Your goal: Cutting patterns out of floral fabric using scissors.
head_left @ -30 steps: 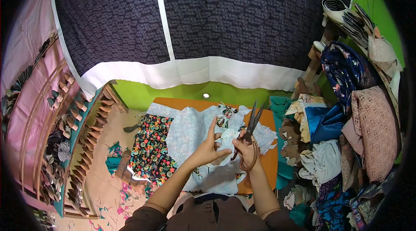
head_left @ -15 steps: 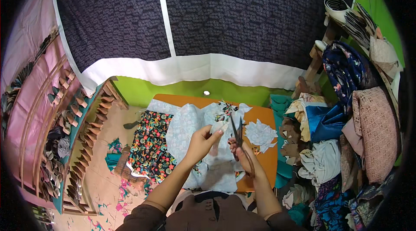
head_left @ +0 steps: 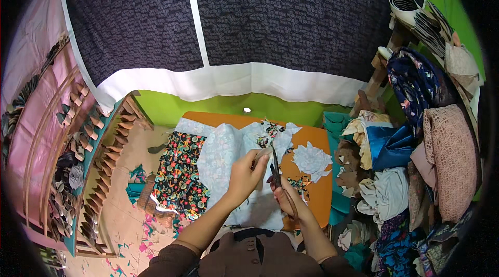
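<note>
My left hand (head_left: 247,172) pinches a small pale piece of fabric (head_left: 265,152) between thumb and fingers above the table. In my right hand (head_left: 285,197) is a pair of large dark scissors (head_left: 276,169), blades pointing away from me and nearly together at the edge of that piece. Beneath my hands lies pale-backed fabric (head_left: 221,147) with a faint print. Left of it, a black floral cloth (head_left: 183,165) hangs over the table's side. Several cut pale pieces (head_left: 312,159) sit in a heap to the right.
The orange table (head_left: 321,204) stands against a green wall. Shoe lasts (head_left: 107,162) line a rack on the left. Piles of fabric (head_left: 387,191) and rolled cloth crowd the right side. Colourful scraps (head_left: 148,227) litter the floor. A dark patterned curtain (head_left: 291,22) hangs ahead.
My right hand has moved left, bringing the scissors up to the piece in my left hand. Their blades, spread apart before, are now nearly together. A printed scrap on the table's right is more exposed.
</note>
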`<state>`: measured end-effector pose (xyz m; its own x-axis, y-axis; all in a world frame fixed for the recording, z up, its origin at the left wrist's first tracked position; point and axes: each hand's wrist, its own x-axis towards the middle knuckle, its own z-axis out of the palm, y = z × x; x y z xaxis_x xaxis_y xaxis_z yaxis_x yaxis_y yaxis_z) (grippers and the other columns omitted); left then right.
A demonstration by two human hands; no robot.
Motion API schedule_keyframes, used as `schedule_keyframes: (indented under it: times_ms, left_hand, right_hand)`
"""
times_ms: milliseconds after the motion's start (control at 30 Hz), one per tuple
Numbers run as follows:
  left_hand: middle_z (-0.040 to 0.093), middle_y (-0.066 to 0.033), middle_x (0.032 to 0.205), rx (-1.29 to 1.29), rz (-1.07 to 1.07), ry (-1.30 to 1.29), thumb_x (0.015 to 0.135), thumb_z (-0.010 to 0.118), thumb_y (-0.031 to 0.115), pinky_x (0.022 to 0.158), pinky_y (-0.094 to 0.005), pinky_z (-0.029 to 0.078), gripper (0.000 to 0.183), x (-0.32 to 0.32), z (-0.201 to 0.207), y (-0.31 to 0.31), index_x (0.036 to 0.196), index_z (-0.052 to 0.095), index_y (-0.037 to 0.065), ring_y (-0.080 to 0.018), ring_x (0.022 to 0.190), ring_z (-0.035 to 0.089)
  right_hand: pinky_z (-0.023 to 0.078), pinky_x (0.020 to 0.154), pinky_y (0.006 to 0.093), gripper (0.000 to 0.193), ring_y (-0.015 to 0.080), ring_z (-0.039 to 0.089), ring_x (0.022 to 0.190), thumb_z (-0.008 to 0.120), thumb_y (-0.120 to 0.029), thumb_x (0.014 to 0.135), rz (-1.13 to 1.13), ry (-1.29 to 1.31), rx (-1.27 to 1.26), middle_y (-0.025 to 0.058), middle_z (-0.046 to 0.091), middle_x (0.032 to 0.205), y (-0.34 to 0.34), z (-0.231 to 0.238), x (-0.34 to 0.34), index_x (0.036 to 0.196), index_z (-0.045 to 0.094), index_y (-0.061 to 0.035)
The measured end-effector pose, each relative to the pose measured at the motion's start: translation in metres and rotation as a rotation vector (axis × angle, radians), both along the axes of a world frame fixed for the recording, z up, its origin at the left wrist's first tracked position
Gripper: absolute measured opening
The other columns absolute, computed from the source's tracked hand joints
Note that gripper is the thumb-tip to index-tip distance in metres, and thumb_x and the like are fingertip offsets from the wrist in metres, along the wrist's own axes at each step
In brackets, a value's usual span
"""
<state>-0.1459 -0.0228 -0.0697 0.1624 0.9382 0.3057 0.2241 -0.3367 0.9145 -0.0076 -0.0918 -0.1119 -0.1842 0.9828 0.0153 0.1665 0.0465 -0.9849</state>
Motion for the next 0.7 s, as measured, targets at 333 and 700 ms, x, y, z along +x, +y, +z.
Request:
schedule_keyframes:
  times_ms: [333, 700]
  left_hand:
    - [0.053, -0.014, 0.057, 0.058, 0.102, -0.003, 0.08, 0.055, 0.017, 0.043, -0.0291, 0.037, 0.017, 0.013, 0.008, -0.01, 0.084, 0.053, 0.0, -0.0194, 0.044, 0.049]
    - [0.051, -0.0148, 0.056, 0.175, 0.169, 0.011, 0.081, 0.054, 0.017, 0.042, -0.0297, 0.037, 0.018, 0.013, 0.006, -0.011, 0.078, 0.05, -0.001, -0.0214, 0.044, 0.048]
  right_hand:
    - [0.03, 0.051, 0.0176, 0.068, 0.0044, 0.033, 0.06, 0.037, -0.065, 0.073, -0.103, 0.298, 0.011, -0.003, 0.038, 0.072, 0.005, -0.022, -0.018, 0.103, 0.039, -0.0052]
    - [0.024, 0.046, 0.0149, 0.065, 0.002, 0.029, 0.055, 0.044, -0.07, 0.065, -0.079, 0.273, -0.011, -0.0058, 0.032, 0.065, 0.003, 0.006, -0.018, 0.083, 0.039, -0.008]
